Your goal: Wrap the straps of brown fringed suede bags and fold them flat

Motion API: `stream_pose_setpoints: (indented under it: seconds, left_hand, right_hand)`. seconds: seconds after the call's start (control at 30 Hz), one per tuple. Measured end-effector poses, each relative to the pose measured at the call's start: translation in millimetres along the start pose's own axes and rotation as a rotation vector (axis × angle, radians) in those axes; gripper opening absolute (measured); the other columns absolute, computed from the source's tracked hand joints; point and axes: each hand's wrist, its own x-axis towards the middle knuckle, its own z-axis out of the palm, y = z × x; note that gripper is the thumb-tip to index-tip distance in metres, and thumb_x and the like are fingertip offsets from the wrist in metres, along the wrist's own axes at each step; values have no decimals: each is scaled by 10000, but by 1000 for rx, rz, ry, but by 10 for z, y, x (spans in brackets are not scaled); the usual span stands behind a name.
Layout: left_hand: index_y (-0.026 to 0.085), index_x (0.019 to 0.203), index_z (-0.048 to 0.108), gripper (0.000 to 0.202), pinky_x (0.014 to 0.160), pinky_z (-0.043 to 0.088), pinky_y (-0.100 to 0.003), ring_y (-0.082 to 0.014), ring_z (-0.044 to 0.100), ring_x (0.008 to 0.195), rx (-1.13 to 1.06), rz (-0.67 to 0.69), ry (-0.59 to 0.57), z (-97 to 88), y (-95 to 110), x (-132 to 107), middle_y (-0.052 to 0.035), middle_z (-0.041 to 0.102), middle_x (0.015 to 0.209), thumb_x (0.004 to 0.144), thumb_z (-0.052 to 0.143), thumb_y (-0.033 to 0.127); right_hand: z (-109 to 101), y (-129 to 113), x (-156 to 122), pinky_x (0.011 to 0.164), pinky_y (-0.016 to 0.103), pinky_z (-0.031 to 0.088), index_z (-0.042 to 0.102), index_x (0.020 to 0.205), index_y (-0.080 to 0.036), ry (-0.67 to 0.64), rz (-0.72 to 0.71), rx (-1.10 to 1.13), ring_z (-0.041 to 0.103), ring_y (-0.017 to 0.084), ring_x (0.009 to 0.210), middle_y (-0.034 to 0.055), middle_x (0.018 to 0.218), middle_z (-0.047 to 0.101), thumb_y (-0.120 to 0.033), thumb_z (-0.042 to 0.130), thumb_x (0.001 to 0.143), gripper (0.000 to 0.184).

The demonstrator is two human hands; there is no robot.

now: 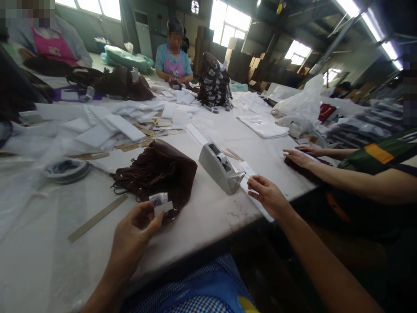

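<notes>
A brown fringed bag (159, 171) lies on the white table (39, 256) in front of me. My left hand (135, 230) is closed in a pinch on the bag's wrapped strap end (158, 200) at its near edge. My right hand (267, 194) reaches to the grey tape dispenser (220, 168), with thumb and forefinger pinched at the tape by its cutter; whether tape is held is too small to tell. A white paper strip (250, 171) lies under that hand.
A co-worker's two hands (301, 155) rest on a dark item at the right. Two more people sit at the far side, by a pile of dark bags (213, 82). White sheets (107, 126), a tape roll (67, 168), a cardboard strip (97, 217) and a plastic bag (302, 106) lie around.
</notes>
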Motion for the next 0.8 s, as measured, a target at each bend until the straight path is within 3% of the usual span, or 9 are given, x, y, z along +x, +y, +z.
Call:
stream_pose_setpoints:
  seconds: [0.2,0.47,0.6,0.7,0.8]
  left_hand:
    - [170,1069,657,505,642,477,-200,-150,608,767,-121,-41,-15,19,25,4,-21,658,873,677,807,451]
    - [172,1090,660,512,716,502,-222,-163,644,823,-146,-46,-6,25,-16,6,-39,697,975,682,807,445]
    - [164,1088,659,522,728,503,-234,-173,647,841,-150,-29,-19,25,10,4,-45,700,963,678,808,451]
    - [159,1092,655,519,735,503,-244,-177,645,848,-142,-10,-33,23,45,-1,-52,699,972,688,800,451]
    - [149,1084,655,505,744,506,-253,-178,646,846,-149,5,-53,28,77,-10,-62,702,975,701,790,447]
  right_hand:
    - [98,320,118,574,219,469,661,764,-186,126,-58,35,521,94,625,-6,746,633,-408,895,541,392]
    - [139,438,17,516,288,488,618,745,-213,97,-47,-24,528,142,564,13,698,606,-449,827,603,346]
    - [182,453,-227,614,288,489,645,842,-221,100,-314,-305,542,146,632,1,746,612,-447,738,768,255]
    - [327,345,-414,693,306,494,660,845,-230,-36,-562,-555,578,163,706,8,796,639,-389,658,862,160]
    - [591,200,-552,733,312,499,654,827,-234,-236,-729,-624,607,177,787,18,828,663,-318,629,890,108]
